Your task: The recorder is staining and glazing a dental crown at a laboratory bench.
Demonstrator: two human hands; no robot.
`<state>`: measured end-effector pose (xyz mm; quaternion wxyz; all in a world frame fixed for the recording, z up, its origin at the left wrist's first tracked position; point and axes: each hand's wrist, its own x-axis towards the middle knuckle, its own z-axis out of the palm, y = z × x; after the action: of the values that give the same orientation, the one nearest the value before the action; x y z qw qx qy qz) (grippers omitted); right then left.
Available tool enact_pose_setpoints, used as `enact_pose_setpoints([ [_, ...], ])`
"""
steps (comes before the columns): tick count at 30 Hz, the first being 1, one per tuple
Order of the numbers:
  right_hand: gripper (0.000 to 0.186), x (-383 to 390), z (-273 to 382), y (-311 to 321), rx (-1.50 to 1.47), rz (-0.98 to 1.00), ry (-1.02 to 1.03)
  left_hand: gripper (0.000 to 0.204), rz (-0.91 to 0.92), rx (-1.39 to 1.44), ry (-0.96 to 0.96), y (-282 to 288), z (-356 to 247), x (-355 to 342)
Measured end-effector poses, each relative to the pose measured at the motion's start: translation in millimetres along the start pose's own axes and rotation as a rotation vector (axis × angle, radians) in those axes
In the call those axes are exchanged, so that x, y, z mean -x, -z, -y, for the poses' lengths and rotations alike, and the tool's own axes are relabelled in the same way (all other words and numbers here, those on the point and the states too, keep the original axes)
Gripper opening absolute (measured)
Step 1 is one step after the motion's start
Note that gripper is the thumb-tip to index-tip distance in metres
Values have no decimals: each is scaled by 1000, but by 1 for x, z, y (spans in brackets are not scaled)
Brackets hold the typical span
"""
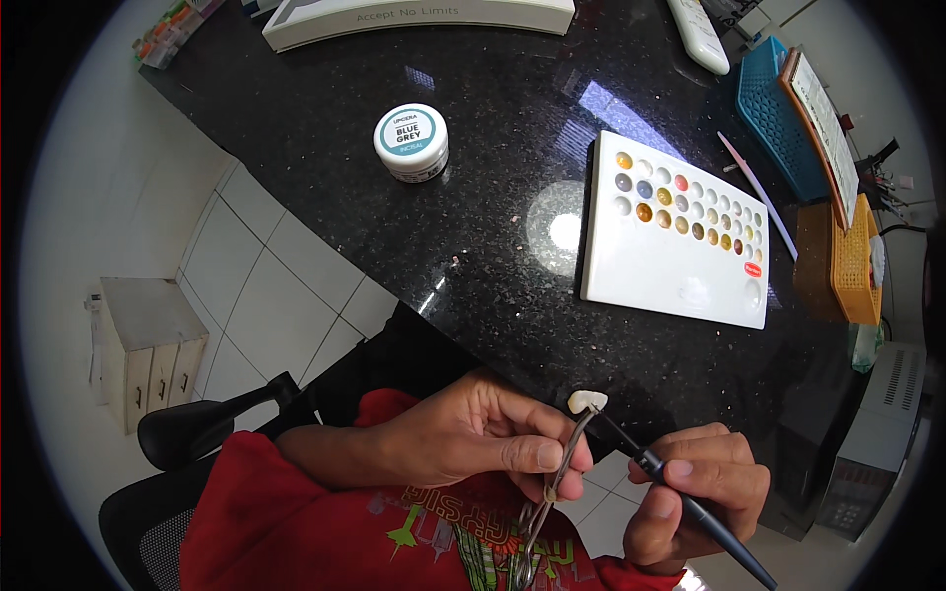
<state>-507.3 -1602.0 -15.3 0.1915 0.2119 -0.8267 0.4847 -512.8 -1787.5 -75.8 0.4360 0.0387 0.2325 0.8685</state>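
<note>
My left hand (493, 443) is closed on a bent metal holder (560, 473), which grips a small cream-white piece like a dental crown (588, 399) at its upper end. My right hand (695, 492) is closed round a slim black brush (719, 532), its tip at the underside of the small piece. Beyond my hands, a white palette (670, 271) with rows of wells holding coloured pastes lies on the dark speckled worktop (493, 315). A round white jar (411, 143) with a teal-rimmed lid stands upright left of the palette.
A white box (414, 25), white remote-like object (700, 34), pink-white stick (759, 197), blue basket (774, 123), yellow basket (838, 286) and grey machine (872, 443) line the back and right. Behind me at left are a chair armrest (172, 433) and small cabinet (148, 350).
</note>
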Motion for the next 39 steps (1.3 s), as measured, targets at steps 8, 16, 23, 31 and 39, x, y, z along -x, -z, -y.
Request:
enact_pose_setpoints([
  [8, 22, -1, 0, -4, -56, 10, -28, 28, -31, 3, 7, -1, -1, 2],
  [16, 24, 1, -1, -1, -252, -114, -103, 27, -37, -14, 32, -2, -6, 1],
  [23, 19, -41, -9, 70, 208, -301, -224, 24, 20, 157, 121, 4, -9, 7],
  [31, 7, -47, -38, 73, 283, -138, -334, 21, 121, 471, 180, 12, -8, 11],
  [39, 9, -50, -40, 73, 282, -114, -373, 21, 126, 454, 268, 15, -14, 14],
])
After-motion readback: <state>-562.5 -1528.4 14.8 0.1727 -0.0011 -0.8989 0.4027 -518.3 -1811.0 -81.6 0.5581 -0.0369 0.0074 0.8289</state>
